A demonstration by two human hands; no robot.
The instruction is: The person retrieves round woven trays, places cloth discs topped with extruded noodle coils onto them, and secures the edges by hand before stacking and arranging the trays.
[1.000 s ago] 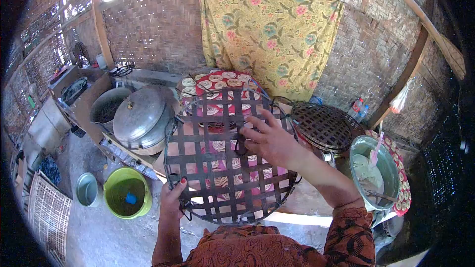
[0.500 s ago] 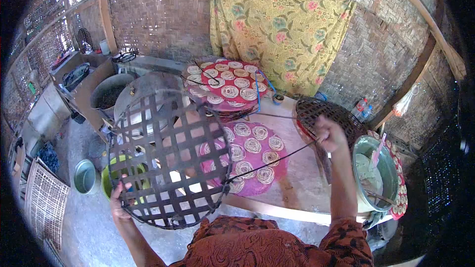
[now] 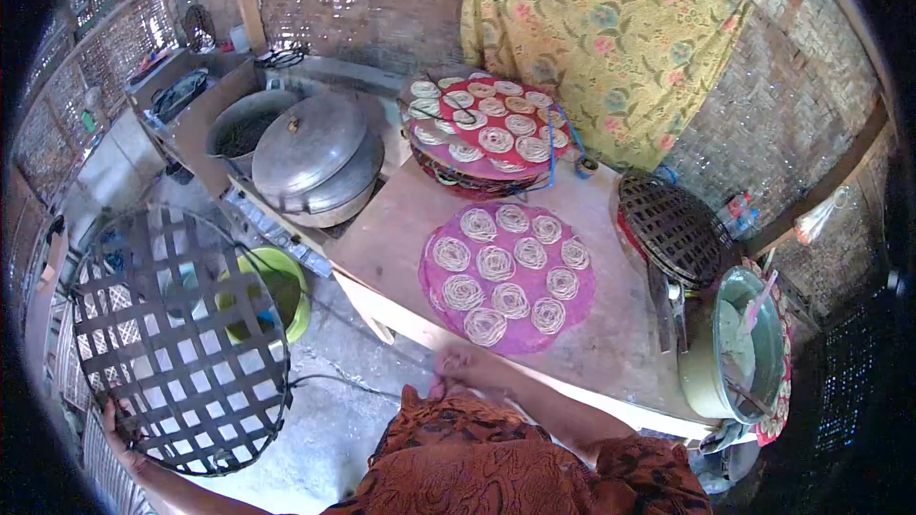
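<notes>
Gripping the dark woven tray [image 3: 181, 336] in left hand [image 3: 120, 435], at 8 o'clock from view centre, clear of the table [image 3: 382, 238]. Fingers closed on the rim around the tray's own 7. Looks light for its span; likely stiff at the hoop, some give across the strips, not slippery. Probably breakable if levered by a single strip. Best held by the rim at 3 and 9, minding the cord [image 3: 343, 380] trailing from about 4. Can't tell the grip of right hand [image 3: 463, 365], blurred at 6 o'clock near the cord's far end. Pale coils [image 3: 495, 263] on pink sheet [image 3: 584, 293] at 5, apart from tray.
</notes>
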